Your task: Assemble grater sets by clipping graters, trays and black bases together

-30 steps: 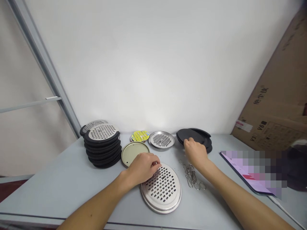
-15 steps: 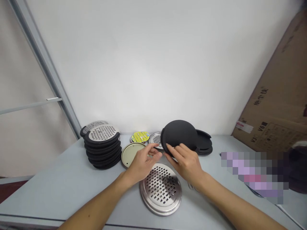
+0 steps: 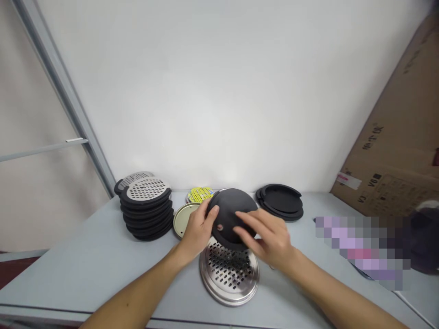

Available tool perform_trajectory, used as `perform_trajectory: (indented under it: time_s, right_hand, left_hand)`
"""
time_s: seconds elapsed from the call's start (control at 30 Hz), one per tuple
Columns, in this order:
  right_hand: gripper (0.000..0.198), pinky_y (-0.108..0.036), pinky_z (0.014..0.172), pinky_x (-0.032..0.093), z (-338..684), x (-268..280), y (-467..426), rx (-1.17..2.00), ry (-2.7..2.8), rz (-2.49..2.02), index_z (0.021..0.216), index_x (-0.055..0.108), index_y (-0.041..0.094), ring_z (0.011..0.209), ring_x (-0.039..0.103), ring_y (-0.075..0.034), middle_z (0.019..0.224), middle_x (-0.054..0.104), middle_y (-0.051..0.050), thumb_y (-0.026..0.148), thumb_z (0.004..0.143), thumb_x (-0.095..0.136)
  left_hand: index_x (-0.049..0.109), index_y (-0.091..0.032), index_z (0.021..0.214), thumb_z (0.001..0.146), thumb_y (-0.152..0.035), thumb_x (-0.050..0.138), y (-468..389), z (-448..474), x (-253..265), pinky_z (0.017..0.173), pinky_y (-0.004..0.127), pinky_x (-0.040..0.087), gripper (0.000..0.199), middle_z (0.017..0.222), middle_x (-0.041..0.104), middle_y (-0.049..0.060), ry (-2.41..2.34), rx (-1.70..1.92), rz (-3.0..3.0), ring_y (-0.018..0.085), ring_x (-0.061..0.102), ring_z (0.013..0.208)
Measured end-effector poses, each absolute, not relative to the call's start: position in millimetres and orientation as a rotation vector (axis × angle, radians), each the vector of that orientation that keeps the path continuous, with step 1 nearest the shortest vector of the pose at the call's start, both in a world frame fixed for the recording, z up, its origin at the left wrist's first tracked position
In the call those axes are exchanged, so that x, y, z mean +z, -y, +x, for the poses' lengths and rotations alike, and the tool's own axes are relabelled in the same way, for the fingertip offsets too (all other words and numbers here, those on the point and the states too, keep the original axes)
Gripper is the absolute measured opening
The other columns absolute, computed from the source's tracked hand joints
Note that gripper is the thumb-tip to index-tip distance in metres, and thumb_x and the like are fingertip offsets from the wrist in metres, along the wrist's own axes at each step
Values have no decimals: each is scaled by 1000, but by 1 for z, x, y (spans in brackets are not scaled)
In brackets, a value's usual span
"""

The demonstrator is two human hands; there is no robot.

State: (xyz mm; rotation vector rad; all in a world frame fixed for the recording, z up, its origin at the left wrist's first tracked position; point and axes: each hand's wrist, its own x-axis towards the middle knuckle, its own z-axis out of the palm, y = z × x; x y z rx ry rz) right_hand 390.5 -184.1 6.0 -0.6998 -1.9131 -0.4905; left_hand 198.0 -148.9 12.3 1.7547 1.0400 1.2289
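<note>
A black round plate (image 3: 231, 208) with a raised rim is held tilted above the table, its dark face towards me. My left hand (image 3: 199, 227) grips its left edge, thumb on the face and fingers behind. In front of the plate's right side is my right hand (image 3: 270, 234), fingers stretched out and apart; whether the fingertips touch it I cannot tell. Partly covered by the plate, a shiny metal disc (image 3: 228, 281) with rows of slots lies on the table below. Close behind my left hand rests a cream-coloured round lid (image 3: 181, 221).
At left stands a stack of black round holders (image 3: 147, 224) topped with a slotted metal disc (image 3: 147, 188). Several black plates (image 3: 283, 201) lie at the back right. A yellow slotted disc (image 3: 200, 194) sits near the wall. A cardboard box (image 3: 394, 151) leans at right.
The black plate has come down and left, away from the black plates at the back right. My left hand has taken hold of its left edge, while my right hand's grip has opened.
</note>
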Motion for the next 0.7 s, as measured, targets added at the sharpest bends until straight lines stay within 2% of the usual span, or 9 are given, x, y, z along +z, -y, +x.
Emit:
perform_trajectory:
  time_s: [0.1,0.17,0.2,0.3,0.4,0.43,0.53,0.7]
  right_hand:
    - [7,-24,56,42,401,17,184,-412,1609,-872,89,61,18,56,52,-11,67,60,0,12,85,59]
    - [5,-24,56,42,411,21,177,-346,1416,-1049,89,60,18,56,53,-12,69,61,-1,20,88,56]
    - [10,-25,58,43,416,22,172,-269,1376,-1153,95,60,18,59,56,-13,73,63,-2,24,89,54]
    - [19,-26,60,44,429,18,153,63,1626,-1471,94,64,18,62,61,-16,70,65,-3,30,89,50]
    - [21,-24,55,42,432,7,142,620,2016,-1636,79,66,16,54,60,-14,65,67,-3,26,84,48]
    - [21,-23,54,42,431,3,141,702,2075,-1630,72,65,16,52,59,-14,60,66,-2,27,82,50]
    - [23,-21,51,38,423,-5,144,769,2162,-1590,61,63,16,51,55,-13,52,61,0,30,78,55]
    - [24,-21,50,36,413,-3,156,733,2193,-1544,70,69,16,57,52,-13,59,63,1,40,73,65]
  left_hand:
    - [58,-19,121,89,-48,50,144,194,17,51,23,53,43,100,64,6,-1131,1244,1590,16,62,71]
    - [60,-18,118,87,-47,53,139,191,19,46,22,51,43,97,64,5,-1160,1254,1527,15,60,67]
    - [61,-18,116,87,-46,54,136,190,19,46,22,51,42,95,64,5,-1155,1254,1506,15,59,67]
    - [63,-20,114,86,-45,55,129,183,19,46,23,51,38,94,63,5,-1111,1237,1446,16,59,67]
    - [64,-22,115,86,-46,56,124,179,17,47,22,51,39,95,63,4,-1075,1251,1401,15,59,66]
    - [64,-22,116,85,-47,56,124,178,17,48,22,51,40,94,63,4,-1064,1256,1391,15,59,66]
    - [64,-22,116,85,-46,57,125,179,17,47,22,51,40,89,62,3,-1036,1260,1367,15,58,66]
    - [64,-23,117,84,-45,59,126,181,17,47,23,51,40,88,62,3,-1015,1260,1340,15,58,67]
